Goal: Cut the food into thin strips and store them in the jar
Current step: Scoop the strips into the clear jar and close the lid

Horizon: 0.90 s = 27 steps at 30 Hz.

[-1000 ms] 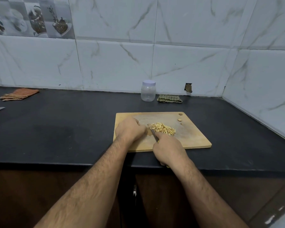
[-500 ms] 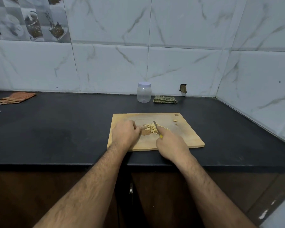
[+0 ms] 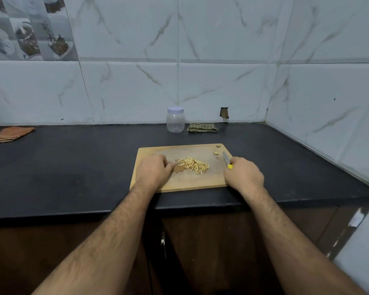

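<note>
Head view: right hand (image 3: 244, 174) grips knife (image 3: 226, 159) beside strips (image 3: 193, 165).

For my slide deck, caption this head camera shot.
Right hand holds knife beside cut strips on cutting board; lidded jar waits behind.

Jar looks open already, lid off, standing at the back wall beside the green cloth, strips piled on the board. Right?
Not quite: the head view shows the jar with its lid on. The rest holds: it stands at the back wall beside the green cloth, and the strips lie piled on the board.
</note>
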### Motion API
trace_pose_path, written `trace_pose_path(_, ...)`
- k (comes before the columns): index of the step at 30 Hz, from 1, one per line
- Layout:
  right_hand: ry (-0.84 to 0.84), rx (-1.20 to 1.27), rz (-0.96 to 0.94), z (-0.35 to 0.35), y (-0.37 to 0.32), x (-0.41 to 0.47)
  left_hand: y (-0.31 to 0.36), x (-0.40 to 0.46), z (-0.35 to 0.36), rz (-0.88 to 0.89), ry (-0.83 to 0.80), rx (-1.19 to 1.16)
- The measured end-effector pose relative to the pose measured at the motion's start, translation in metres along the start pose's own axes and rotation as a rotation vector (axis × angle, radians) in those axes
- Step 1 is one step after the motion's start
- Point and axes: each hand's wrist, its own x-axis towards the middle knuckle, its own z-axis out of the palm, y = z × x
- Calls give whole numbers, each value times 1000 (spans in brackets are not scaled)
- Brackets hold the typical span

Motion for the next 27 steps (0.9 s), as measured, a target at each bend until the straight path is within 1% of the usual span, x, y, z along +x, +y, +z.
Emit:
trace_pose_path(4, 22, -44, 45, -2, 8, 6, 0, 0, 1, 13, 3, 21)
trace_pose_path(9, 39, -95, 33, -9, 3, 12, 2, -2, 0, 33, 22, 29)
trace_pose_path(19, 39, -155, -2, 0, -2, 14, 2, -2, -1, 30, 25, 20)
trace_pose_path(27, 49, -237, 17, 3, -3, 14, 4, -4, -3, 35, 16, 21)
